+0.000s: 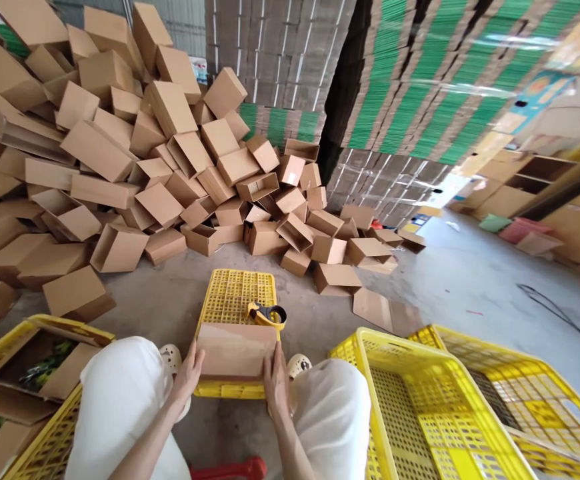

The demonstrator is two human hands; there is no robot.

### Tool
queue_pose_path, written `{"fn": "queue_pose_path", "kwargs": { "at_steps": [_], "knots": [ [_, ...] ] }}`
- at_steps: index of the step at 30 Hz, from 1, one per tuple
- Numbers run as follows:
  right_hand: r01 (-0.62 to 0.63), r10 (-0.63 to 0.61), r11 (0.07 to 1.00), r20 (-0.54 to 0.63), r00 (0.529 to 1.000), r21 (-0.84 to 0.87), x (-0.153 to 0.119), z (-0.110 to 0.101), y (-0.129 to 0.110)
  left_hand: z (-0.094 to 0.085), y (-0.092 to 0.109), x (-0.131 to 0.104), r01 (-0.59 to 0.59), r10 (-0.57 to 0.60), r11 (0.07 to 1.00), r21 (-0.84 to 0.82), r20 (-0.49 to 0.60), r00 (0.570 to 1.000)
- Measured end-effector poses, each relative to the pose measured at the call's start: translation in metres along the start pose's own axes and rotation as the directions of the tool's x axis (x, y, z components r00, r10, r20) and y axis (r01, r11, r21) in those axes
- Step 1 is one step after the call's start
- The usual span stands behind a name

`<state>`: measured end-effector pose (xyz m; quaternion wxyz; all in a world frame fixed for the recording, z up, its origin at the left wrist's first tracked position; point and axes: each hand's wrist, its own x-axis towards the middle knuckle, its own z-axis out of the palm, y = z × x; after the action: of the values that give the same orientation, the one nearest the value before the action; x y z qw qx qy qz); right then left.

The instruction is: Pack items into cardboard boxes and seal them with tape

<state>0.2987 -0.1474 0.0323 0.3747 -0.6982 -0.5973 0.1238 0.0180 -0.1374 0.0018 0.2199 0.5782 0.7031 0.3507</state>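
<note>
A closed brown cardboard box lies on an upturned yellow crate between my knees. My left hand holds the box's left end, fingers along its side. At the right end, my right hand grips the box with its fingers against the edge. Just behind the box, a yellow and black tape dispenser rests on the crate. A pale strip runs along the upper part of the box top.
Many cardboard boxes are heaped beyond the crate. Yellow baskets stand at the right. At the left, an open box with dark green contents sits in another basket. A red object is near the bottom edge.
</note>
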Motion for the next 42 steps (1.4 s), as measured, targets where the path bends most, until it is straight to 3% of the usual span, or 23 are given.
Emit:
{"fn": "queue_pose_path", "kwargs": {
  "at_steps": [4,7,10,13,16,20,23,26,30,32,34,38,42],
  "knots": [
    [0.033,-0.033,0.991,0.003,0.999,-0.126,-0.011,0.01,-0.015,0.011,0.012,-0.023,-0.221,0.246,0.944,0.247,-0.075,0.966],
    [0.196,-0.164,0.956,0.157,0.974,-0.218,-0.027,0.023,-0.028,0.018,0.028,-0.045,-0.433,0.454,0.814,0.387,0.04,0.89],
    [0.343,-0.282,0.921,0.289,0.915,-0.185,-0.042,0.037,-0.047,0.028,0.048,-0.059,-0.53,0.526,0.742,0.411,0.133,0.84],
    [0.382,-0.32,0.909,0.311,0.895,-0.164,-0.046,0.041,-0.057,0.028,0.058,-0.06,-0.543,0.533,0.728,0.418,0.152,0.832],
    [0.382,-0.328,0.905,0.264,0.907,-0.188,-0.04,0.031,-0.048,0.013,0.053,-0.05,-0.552,0.522,0.729,0.404,0.192,0.831],
    [0.268,-0.246,0.923,0.114,0.963,-0.275,-0.026,0.014,-0.017,-0.008,0.034,-0.032,-0.355,0.347,0.808,0.47,0.107,0.932],
    [0.219,-0.219,0.934,0.034,0.975,-0.281,-0.023,0.013,-0.006,-0.008,0.028,-0.027,-0.269,0.29,0.826,0.495,0.037,0.956],
    [0.269,-0.256,0.927,0.082,0.963,-0.263,-0.029,0.023,-0.018,0.007,0.038,-0.032,-0.315,0.351,0.814,0.488,0.019,0.936],
    [0.393,-0.338,0.903,0.273,0.901,-0.177,-0.03,0.035,-0.044,0.03,0.059,-0.038,-0.459,0.463,0.765,0.452,0.112,0.88],
    [0.412,-0.348,0.895,0.314,0.884,-0.168,-0.021,0.032,-0.047,0.03,0.063,-0.034,-0.487,0.471,0.753,0.441,0.155,0.868],
    [0.395,-0.324,0.894,0.303,0.896,-0.212,-0.006,0.024,-0.04,0.021,0.058,-0.026,-0.479,0.453,0.758,0.444,0.17,0.875],
    [0.312,-0.241,0.894,0.242,0.94,-0.322,0.014,0.01,-0.02,0.003,0.041,-0.013,-0.378,0.384,0.797,0.471,0.087,0.919],
    [0.337,-0.253,0.871,0.26,0.932,-0.358,0.003,0.024,-0.029,0.016,0.048,-0.016,-0.371,0.386,0.798,0.475,0.071,0.92]
  ]
}}
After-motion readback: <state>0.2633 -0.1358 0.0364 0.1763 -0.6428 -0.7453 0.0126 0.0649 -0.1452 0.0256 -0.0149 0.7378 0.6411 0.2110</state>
